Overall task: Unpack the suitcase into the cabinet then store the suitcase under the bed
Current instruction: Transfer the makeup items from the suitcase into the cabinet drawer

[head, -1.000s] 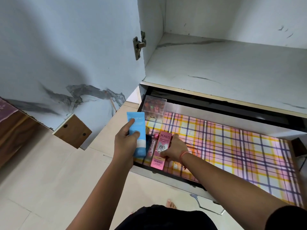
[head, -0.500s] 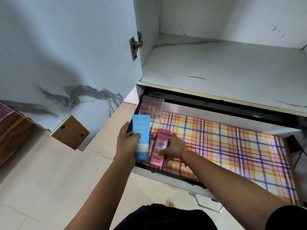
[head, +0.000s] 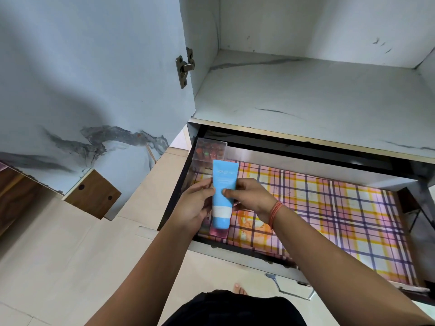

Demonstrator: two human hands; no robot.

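The person is holding a blue tube (head: 223,194) with both hands above the front left corner of the open drawer (head: 235,249) of the cabinet (head: 282,24). The left hand (head: 196,208) is gripping the tube's left side, its fingers curling in against the edge. The right hand (head: 251,198) is pinching the tube from the right, with the thumb lying across the front near the middle and the other fingers going behind. The tube is lying between the two hands, its flat crimped end pointing toward the back of the drawer and its cap end, below a white band, pointing toward the front edge.

Just under the cap a pink carton (head: 219,231) is showing on the checked liner (head: 329,208). Most of it is hidden by the tube and hands, so whether the tube is touching it cannot be told. A clear box (head: 211,149) of what seem to be small bottles is sitting in the back left corner of the drawer, just beyond the tube's top end.

An orange thread bracelet (head: 275,214) is circling the right wrist. Above the drawer a marbled shelf (head: 306,95) is lying bare. The door (head: 94,90) is standing open to the left on its hinge (head: 184,68), over the pale tiled floor (head: 70,255).
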